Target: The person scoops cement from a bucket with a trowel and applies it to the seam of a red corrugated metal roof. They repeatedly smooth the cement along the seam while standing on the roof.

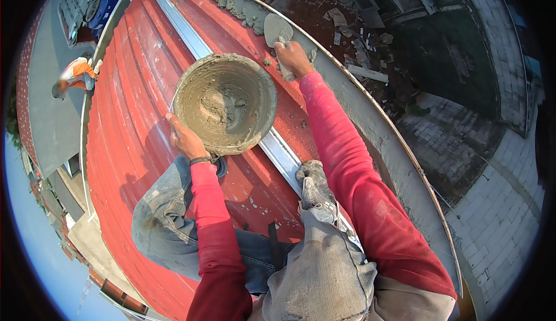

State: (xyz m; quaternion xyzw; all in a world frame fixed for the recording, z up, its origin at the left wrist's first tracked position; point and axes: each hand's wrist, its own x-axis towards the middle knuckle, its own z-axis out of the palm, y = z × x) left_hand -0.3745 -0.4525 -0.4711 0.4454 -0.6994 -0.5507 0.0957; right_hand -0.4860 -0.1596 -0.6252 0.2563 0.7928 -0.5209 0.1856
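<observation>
A round, mortar-caked bucket (255, 141) rests tilted toward me over the red metal roof, with some wet grey mortar (223, 109) at its bottom. My left hand (188, 138) is closed on the bucket's near-left rim. Beyond the bucket to the right, my right hand (294, 59) grips a trowel (277, 30) by its handle. The trowel's rounded blade points away from me, close to the wall top (315, 42), and carries a smear of mortar. Rough fresh mortar (234, 5) runs along the far part of that wall.
Red corrugated roofing (130, 78) slopes off to the left, crossed by a silvery metal strip (179, 20). My shoe (317, 191) stands on it. Right of the wall is a drop to a rubble-strewn yard (359, 43). Another person (78, 75) in orange crouches at the roof's left edge.
</observation>
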